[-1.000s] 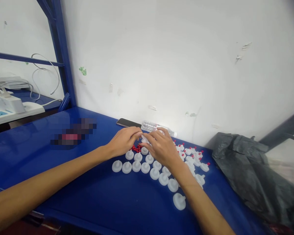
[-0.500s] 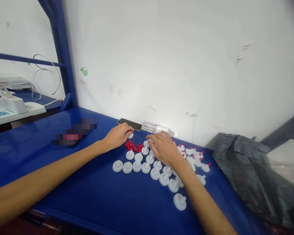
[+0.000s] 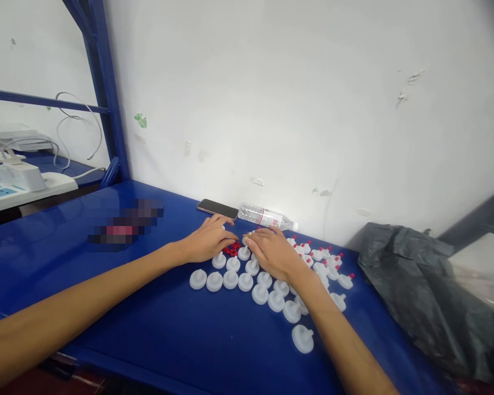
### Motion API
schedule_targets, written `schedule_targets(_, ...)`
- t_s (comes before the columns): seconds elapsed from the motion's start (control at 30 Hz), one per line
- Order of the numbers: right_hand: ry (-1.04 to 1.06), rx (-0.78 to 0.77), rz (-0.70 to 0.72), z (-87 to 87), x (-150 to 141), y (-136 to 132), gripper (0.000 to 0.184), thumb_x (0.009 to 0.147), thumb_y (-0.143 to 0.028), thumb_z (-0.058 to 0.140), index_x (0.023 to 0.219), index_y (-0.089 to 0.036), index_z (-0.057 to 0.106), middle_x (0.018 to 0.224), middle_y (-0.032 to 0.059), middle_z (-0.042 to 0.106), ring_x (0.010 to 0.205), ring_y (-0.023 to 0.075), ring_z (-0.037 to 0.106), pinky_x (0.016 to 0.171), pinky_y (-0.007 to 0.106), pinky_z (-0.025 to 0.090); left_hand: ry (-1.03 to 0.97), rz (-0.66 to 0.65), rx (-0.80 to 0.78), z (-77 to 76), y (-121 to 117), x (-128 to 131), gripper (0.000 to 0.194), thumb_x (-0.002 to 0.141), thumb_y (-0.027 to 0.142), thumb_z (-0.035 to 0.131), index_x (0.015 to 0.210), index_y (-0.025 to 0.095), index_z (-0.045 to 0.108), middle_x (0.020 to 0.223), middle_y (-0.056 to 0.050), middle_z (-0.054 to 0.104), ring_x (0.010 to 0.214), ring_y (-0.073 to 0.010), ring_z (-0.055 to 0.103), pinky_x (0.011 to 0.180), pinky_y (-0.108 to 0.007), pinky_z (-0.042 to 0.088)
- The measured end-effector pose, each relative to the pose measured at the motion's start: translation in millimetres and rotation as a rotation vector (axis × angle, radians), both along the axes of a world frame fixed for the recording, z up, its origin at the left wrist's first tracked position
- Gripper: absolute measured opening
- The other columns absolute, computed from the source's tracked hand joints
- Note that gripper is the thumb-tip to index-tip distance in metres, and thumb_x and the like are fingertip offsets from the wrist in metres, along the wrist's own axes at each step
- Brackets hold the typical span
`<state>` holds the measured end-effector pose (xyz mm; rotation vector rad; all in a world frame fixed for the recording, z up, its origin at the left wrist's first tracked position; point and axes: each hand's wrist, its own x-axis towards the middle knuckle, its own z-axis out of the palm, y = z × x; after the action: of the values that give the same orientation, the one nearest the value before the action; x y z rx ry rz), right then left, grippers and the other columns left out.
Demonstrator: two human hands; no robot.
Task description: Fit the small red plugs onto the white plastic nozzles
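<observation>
Left hand (image 3: 203, 241) reaches among small red pieces (image 3: 234, 249); right hand (image 3: 274, 253) rests low over white discs (image 3: 246, 282)

The discs are round, whitish and slightly translucent, each with a short stem at its centre. They lie in loose, curving rows on the blue tabletop (image 3: 160, 318), most with stems up, below and to the right of the hands; one sits apart nearest the viewer. Farther right, a cluster of similar discs with red tips (image 3: 346, 281) lies tilted at various angles. The red pieces form a small heap, partly covered by the left hand.

The left fingers are bent, thumb and forefinger a little apart at the heap; contact cannot be made out. The right fingers curl downward, close to a disc near the heap; whether they grip it cannot be told. A phone (image 3: 217, 209) and a clear bottle (image 3: 267, 215) lie behind the hands.
</observation>
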<state>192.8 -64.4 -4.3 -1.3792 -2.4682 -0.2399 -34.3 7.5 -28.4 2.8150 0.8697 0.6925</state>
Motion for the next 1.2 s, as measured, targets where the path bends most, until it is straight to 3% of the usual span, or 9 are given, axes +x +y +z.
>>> schedule_targets(0.23,0.015,0.13,-0.034,7.0,2,0,0.036,0.107,-0.029,0.035,0.118,-0.021,0.069,0.117,0.0075,0.078,0.112,0.0225,0.069,0.113,0.05,0.037,-0.048,0.019,-0.016,-9.7,7,2,0.019,0.096,0.031,0.061,0.095,0.029,0.08,0.127,-0.008,0.06,0.125,-0.0313,0.05,0.104,-0.051,0.042)
schedule_targets(0.4,0.025,0.186,-0.001,5.5,1,0,0.025,0.102,-0.029,0.051,0.118,-0.019,0.067,0.112,0.009,0.078,0.106,0.0246,0.07,0.111,0.051,0.04,-0.139,0.017,0.028,-3.5,3,4,0.015,0.095,0.029,0.061,0.093,0.023,0.075,0.12,-0.008,0.065,0.12,-0.029,0.054,0.104,-0.05,0.042)
schedule_targets(0.5,0.03,0.188,0.016,5.9,1,0,0.023,0.099,-0.03,0.057,0.117,-0.018,0.065,0.108,0.0091,0.076,0.095,0.0236,0.071,0.098,0.045,0.051,-0.266,0.043,0.018,5.2,-3,7,0.015,0.095,0.028,0.058,0.095,0.02,0.071,0.105,-0.007,0.072,0.104,-0.0248,0.062,0.097,-0.043,0.048)
schedule_targets(0.6,0.042,0.172,0.031,6.5,0,0,0.022,0.1,-0.025,0.053,0.118,-0.02,0.064,0.11,0.0085,0.072,0.092,0.0213,0.07,0.084,0.037,0.056,-0.43,0.076,-0.113,11.7,-8,10,0.015,0.093,0.028,0.059,0.092,0.019,0.07,0.091,-0.004,0.075,0.086,-0.0205,0.068,0.085,-0.036,0.054)
schedule_targets(0.9,0.003,0.162,0.106,1.8,-7,0,0.026,0.101,-0.017,0.045,0.116,-0.021,0.066,0.128,0.0104,0.067,0.115,0.0235,0.064,0.098,0.041,0.053,-0.68,0.05,-0.464,13.7,-11,16,0.027,0.09,0.041,0.066,0.092,0.016,0.072,0.088,-0.006,0.077,0.08,-0.0198,0.072,0.073,-0.031,0.058)
schedule_targets(1.1,-0.031,0.228,0.117,-0.5,-5,1,0.026,0.101,-0.018,0.048,0.117,-0.019,0.068,0.132,0.0135,0.067,0.117,0.0247,0.062,0.102,0.043,0.052,-0.675,0.027,-0.518,16.6,-9,14,0.026,0.087,0.04,0.068,0.09,0.015,0.075,0.085,-0.007,0.078,0.081,-0.0212,0.073,0.074,-0.031,0.057)
schedule_targets(1.2,-0.02,0.275,0.124,-0.8,-4,2,0.026,0.1,-0.016,0.049,0.117,-0.02,0.068,0.132,0.0127,0.067,0.118,0.0249,0.06,0.103,0.043,0.052,-0.595,0.057,-0.464,16.8,-10,13,0.025,0.089,0.039,0.067,0.09,0.016,0.077,0.085,-0.005,0.079,0.079,-0.0199,0.072,0.071,-0.029,0.056)
